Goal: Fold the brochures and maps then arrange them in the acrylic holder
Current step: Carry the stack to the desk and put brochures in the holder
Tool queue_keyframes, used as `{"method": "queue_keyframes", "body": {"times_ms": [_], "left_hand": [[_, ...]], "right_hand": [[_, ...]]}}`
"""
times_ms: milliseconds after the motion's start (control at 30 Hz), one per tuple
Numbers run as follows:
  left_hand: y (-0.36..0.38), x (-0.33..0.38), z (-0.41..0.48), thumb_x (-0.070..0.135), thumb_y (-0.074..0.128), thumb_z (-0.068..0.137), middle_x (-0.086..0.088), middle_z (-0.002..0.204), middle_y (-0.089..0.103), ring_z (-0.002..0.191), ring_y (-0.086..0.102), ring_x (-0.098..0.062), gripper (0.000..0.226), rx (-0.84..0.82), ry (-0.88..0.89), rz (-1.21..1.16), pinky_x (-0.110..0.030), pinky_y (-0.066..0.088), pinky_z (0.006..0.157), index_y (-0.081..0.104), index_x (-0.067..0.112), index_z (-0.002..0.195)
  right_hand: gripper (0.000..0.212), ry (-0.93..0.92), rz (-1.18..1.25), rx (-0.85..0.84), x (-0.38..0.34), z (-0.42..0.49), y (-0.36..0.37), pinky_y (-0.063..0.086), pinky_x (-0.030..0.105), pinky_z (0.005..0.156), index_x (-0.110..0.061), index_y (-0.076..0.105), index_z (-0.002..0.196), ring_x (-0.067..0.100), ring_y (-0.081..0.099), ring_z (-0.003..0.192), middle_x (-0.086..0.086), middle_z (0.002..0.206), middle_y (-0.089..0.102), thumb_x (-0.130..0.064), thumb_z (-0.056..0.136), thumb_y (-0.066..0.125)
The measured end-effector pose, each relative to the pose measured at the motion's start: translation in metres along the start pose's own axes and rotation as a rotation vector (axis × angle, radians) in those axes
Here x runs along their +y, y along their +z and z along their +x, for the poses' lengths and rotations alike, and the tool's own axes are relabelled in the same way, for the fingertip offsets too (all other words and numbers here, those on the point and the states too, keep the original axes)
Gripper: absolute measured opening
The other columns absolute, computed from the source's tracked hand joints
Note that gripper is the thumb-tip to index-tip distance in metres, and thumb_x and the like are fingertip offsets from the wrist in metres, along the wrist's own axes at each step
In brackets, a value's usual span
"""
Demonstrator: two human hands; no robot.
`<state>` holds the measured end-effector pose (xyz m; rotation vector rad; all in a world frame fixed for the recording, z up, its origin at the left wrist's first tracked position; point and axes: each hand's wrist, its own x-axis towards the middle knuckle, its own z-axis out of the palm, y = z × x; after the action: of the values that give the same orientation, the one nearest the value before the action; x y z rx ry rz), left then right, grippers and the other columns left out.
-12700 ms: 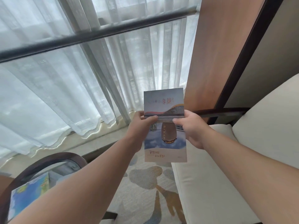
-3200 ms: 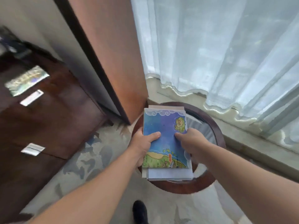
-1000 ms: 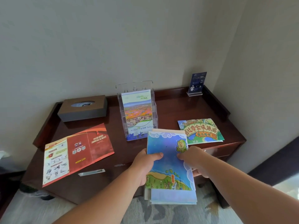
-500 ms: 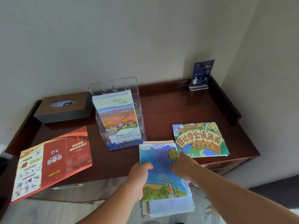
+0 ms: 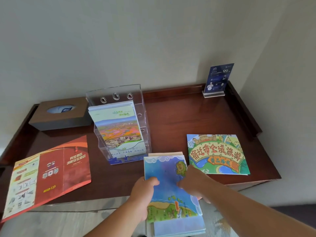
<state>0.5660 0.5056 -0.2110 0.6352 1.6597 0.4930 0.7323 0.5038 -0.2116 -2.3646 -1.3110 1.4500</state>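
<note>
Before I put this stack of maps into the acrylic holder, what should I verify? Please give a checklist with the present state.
1. Left hand and right hand both grip the stack: ok.
2. Stack edges aligned: not ok, lower sheets stick out at the near end.
3. Acrylic holder stands upright: ok.
4. Free room in the holder: cannot tell, a green brochure fills the front.
5. Red brochure folded: not ok, it lies open on the desk.

Both bare forearms reach forward, the left from 7 o'clock, the right from 4 o'clock. The left hand (image 5: 145,194) grips the map stack (image 5: 168,173) at its 9 o'clock edge, thumb on top. The right hand (image 5: 195,182) grips the 3 o'clock edge.
</note>
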Motion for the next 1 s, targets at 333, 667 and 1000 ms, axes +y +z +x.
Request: {"method": "queue_keyframes", "body": {"times_ms": [333,667,1000], "left_hand": [[0.038,0.019,0.020,0.018,0.062,0.086,0.001,0.085,0.058,0.073,0.052,-0.011,0.005,-0.126,-0.041,0.035,-0.026,0.036,0.059,0.059,0.017,0.091],[0.052,0.031,0.042,0.016,0.062,0.084,-0.007,0.094,0.059,0.075,0.054,-0.017,0.021,-0.121,0.033,0.104,-0.028,0.036,0.059,0.055,0.012,0.103],[0.063,0.069,0.056,0.020,0.056,0.084,-0.018,0.115,0.055,0.099,0.061,-0.030,0.041,0.008,0.298,0.662,-0.032,0.047,0.068,0.049,0.002,0.120]], "right_hand": [[0.035,0.095,0.010,0.074,0.009,0.007,-0.030,0.043,0.023,0.056,0.001,0.054,0.119,0.012,0.042,0.058,0.001,0.072,0.044,-0.018,0.090,0.055],[0.030,0.107,-0.034,0.076,0.003,0.018,-0.037,0.040,0.026,0.058,-0.002,0.056,0.123,0.015,0.047,0.063,0.001,0.072,0.042,-0.011,0.095,0.050],[0.047,0.096,0.090,0.275,-0.005,0.055,-0.042,0.041,0.032,0.069,0.000,0.039,0.129,0.034,0.060,0.107,0.020,0.123,0.056,-0.016,0.089,0.060]]}}
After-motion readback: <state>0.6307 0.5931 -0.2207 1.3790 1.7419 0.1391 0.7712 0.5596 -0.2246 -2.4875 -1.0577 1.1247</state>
